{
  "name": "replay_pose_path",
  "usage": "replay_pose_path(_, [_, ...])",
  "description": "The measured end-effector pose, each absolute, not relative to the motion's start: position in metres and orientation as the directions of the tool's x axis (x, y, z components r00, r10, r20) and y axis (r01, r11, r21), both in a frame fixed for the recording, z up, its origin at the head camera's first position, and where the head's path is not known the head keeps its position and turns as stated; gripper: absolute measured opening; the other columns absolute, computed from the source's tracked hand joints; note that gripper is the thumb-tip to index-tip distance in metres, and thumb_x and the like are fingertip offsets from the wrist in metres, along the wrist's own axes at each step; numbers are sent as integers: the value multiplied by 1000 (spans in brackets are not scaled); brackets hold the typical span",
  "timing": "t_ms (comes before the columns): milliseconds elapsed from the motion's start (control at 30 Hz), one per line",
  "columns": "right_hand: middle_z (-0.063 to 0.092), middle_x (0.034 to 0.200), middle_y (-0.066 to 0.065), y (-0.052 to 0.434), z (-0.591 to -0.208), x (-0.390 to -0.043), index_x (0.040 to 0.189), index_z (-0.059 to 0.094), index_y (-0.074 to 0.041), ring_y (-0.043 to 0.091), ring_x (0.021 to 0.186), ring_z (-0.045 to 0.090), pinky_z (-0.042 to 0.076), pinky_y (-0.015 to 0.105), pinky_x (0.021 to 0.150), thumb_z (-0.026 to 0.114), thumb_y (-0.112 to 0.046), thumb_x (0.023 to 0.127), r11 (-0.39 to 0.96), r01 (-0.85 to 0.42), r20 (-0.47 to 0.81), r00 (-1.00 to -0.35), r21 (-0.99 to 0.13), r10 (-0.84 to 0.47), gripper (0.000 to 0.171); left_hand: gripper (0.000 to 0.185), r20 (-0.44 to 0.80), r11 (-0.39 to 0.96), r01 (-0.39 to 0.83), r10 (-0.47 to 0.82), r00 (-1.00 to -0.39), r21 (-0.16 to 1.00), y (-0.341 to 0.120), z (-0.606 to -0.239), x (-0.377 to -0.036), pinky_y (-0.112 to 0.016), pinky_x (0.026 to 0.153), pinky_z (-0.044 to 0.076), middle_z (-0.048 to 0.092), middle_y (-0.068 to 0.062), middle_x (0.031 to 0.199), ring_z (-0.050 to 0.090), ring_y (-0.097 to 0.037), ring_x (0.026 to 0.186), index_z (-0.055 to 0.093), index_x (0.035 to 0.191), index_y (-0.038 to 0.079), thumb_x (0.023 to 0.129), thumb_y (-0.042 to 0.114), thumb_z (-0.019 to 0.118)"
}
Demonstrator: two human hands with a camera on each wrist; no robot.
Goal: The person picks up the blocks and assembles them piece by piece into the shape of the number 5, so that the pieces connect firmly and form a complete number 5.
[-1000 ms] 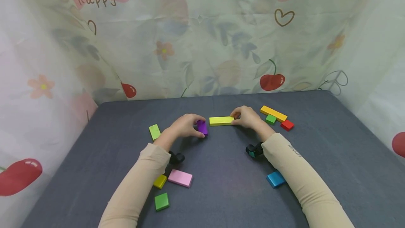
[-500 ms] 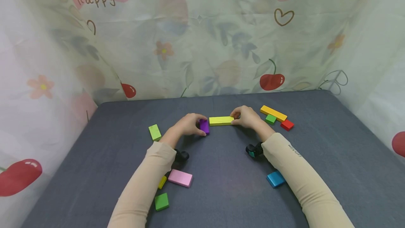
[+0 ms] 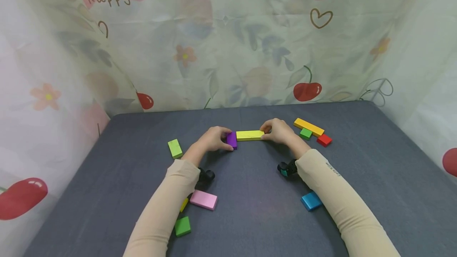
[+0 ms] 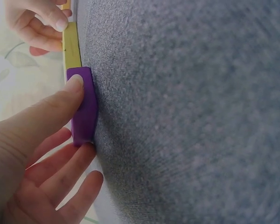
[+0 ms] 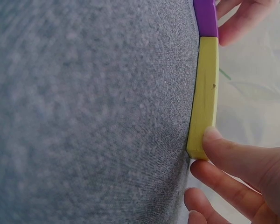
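The left hand [image 3: 213, 140] pinches a purple block [image 3: 232, 140] between thumb and fingers. In the left wrist view the thumb presses the near face of the purple block [image 4: 86, 112], with a finger at its end. Its other end meets a long yellow block [image 3: 249, 135], which lies flat on the table. Around the right end of this yellow block the right hand [image 3: 279, 132] has its thumb and fingers. The right wrist view shows the thumb on the side of the yellow block [image 5: 205, 88] and a fingertip at its end, the purple block [image 5: 206, 18] touching beyond.
A lime block [image 3: 175, 148] lies left. Near the left sleeve are a pink block [image 3: 203, 200], a partly hidden yellow block [image 3: 183, 205] and a green block [image 3: 183, 226]. Right are an orange block [image 3: 309, 127], a small green block [image 3: 305, 133], a red block [image 3: 324, 140] and a blue block [image 3: 311, 201].
The left hand has moved the purple block to the right and slightly away, up against the yellow block's left end. The right hand and yellow block have stayed put.
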State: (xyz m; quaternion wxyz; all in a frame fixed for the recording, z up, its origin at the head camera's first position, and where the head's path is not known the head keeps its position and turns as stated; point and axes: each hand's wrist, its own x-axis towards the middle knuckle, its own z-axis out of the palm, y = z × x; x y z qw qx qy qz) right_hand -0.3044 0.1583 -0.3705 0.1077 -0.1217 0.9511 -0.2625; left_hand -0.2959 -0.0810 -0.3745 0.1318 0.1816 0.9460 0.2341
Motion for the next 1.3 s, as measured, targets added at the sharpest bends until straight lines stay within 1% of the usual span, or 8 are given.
replay_pose_path(367, [65, 115, 16, 159, -370, -305, 116, 64, -4, 30, 107, 58, 47, 44, 95, 67, -17, 86, 826, -176, -139, -946, -535, -291, 33, 63, -152, 826, 309, 422, -894, 472, -80, -374, -294, -37, 103, 45, 54, -15, 134, 55, -26, 121, 49, 135, 6, 81, 25, 73])
replay_pose_path(800, [64, 115, 16, 160, -370, -304, 116, 64, -4, 30, 106, 58, 47, 44, 94, 67, -16, 86, 828, -181, -138, -946, -531, -295, 33, 62, -159, 835, 299, 409, -898, 461, -78, -378, -294, -37, 103, 44, 54, -14, 134, 54, -25, 122, 49, 136, 8, 81, 26, 73])
replay_pose_path(1300, [65, 115, 16, 160, -370, -303, 116, 64, -4, 30, 107, 58, 47, 44, 94, 67, -16, 86, 829, -178, -134, -948, -530, -289, 32, 61, -138, 823, 327, 433, -891, 465, -78, -376, -292, -38, 104, 44, 55, -14, 133, 54, -25, 121, 50, 134, 6, 81, 27, 73])
